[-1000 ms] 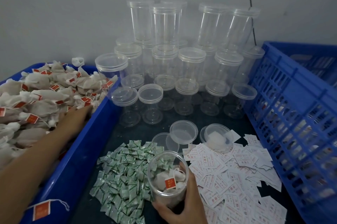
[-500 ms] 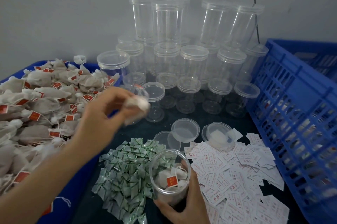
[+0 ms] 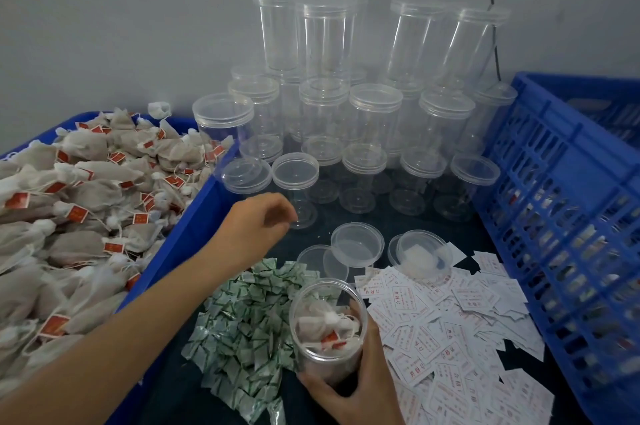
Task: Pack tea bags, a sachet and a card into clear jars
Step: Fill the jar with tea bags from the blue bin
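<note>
- The right hand still grips the jar, which stands by the sachets with more tea bags inside.
- The left hand, now emptied, hovers loose-fingered near the sachets.

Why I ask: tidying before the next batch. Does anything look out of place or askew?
Two small things. A white pouch sits in or under a loose lid at the edge of the cards, outside the blue bin. One tea bag perches on that bin's back rim.
</note>
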Available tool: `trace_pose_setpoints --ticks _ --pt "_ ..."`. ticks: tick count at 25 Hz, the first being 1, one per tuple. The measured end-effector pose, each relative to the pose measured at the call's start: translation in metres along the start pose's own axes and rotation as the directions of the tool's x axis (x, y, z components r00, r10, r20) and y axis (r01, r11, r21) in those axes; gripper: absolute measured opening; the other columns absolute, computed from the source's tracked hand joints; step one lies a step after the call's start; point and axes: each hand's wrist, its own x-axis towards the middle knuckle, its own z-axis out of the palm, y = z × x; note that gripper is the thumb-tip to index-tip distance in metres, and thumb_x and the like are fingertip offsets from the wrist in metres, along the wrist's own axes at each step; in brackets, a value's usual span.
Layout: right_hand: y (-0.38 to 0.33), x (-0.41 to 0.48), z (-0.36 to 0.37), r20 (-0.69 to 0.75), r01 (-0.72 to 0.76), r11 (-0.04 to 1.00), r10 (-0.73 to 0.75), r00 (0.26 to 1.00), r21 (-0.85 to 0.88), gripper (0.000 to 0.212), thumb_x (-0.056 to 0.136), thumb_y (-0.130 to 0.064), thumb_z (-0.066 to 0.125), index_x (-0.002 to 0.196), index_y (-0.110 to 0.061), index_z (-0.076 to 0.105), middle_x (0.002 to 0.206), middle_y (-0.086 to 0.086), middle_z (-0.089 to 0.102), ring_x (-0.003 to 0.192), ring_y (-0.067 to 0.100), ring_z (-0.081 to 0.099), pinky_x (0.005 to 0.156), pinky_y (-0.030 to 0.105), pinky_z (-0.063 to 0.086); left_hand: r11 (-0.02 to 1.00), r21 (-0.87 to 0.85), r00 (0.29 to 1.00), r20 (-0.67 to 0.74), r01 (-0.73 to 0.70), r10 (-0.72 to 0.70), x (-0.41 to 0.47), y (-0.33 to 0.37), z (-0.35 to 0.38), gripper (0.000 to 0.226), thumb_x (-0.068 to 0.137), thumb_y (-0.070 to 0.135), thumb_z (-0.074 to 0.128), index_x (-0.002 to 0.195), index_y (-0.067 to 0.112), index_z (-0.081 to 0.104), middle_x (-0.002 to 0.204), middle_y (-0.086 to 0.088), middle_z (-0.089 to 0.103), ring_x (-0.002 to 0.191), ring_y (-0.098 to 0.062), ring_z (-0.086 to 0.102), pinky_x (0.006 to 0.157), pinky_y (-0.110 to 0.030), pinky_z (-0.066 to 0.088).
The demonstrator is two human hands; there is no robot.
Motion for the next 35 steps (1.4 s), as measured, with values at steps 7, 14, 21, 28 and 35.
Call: trace_pose_setpoints --ticks 7,14,21,28,35 --pt "0.001 -0.001 -0.001 0.014 -0.014 0.999 0.015 1.0 -0.029 0.101 0.066 -0.052 0.089 0.146 -0.048 0.027 0.142 -0.012 0.051 0.13 0.01 0.052 0.101 0.022 0.046 0.887 0.451 0.899 0.339 0.104 -0.277 0.022 -0.073 0.046 0.013 0.08 0.028 0.076 0.086 0.026 0.064 0.089 0.008 0.06 0.085 -0.01 0.058 0.078 -0.029 0.051" --pt "-0.002 -0.001 -0.002 0.025 -0.022 1.0 0.022 0.999 -0.014 0.101 0.067 -0.046 0.09 0.148 -0.039 0.03 0.14 -0.009 0.053 0.129 0.014 0.054 0.101 0.03 0.05 0.866 0.499 0.96 0.225 0.035 -0.169 0.018 -0.05 0.032 0.011 0.088 0.027 0.068 0.085 0.016 0.07 0.092 0.002 0.061 0.086 -0.015 0.059 0.078 -0.032 0.051" --pt "-0.002 0.002 -0.007 0.121 -0.093 0.996 0.091 0.988 0.015 0.109 0.066 -0.051 0.09 0.149 -0.052 0.019 0.145 -0.019 0.045 0.134 0.004 0.047 0.102 0.013 0.041 0.992 -0.089 0.93 0.351 -0.085 0.111 -0.026 0.033 0.007 0.013 0.076 0.039 0.074 0.079 0.027 0.072 0.089 0.014 0.062 0.087 -0.005 0.061 0.081 -0.021 0.05" --pt "-0.016 0.025 -0.067 0.116 -0.183 0.978 0.194 0.974 -0.096 0.034 0.092 -0.063 0.052 0.125 -0.056 0.054 0.135 -0.029 0.053 0.126 -0.01 0.047 0.107 0.029 0.045 0.965 0.068 0.915 0.341 -0.254 0.216 -0.06 0.037 0.034 0.035 0.081 0.051 0.068 0.112 0.042 0.054 0.114 0.032 0.036 0.116 0.01 0.033 0.092 -0.005 0.029" --pt "0.009 0.05 -0.092 0.153 -0.195 0.764 0.358 0.921 -0.615 0.051 0.08 -0.046 0.079 0.126 -0.031 0.06 0.118 -0.018 0.041 0.116 0.007 0.039 0.095 0.022 0.035 0.972 -0.234 0.957 0.274 -0.034 0.099 -0.095 0.02 0.058 0.1 0.052 0.071 0.08 0.132 0.064 0.018 0.136 0.044 0.027 0.122 0.026 0.031 0.085 0.003 0.036"
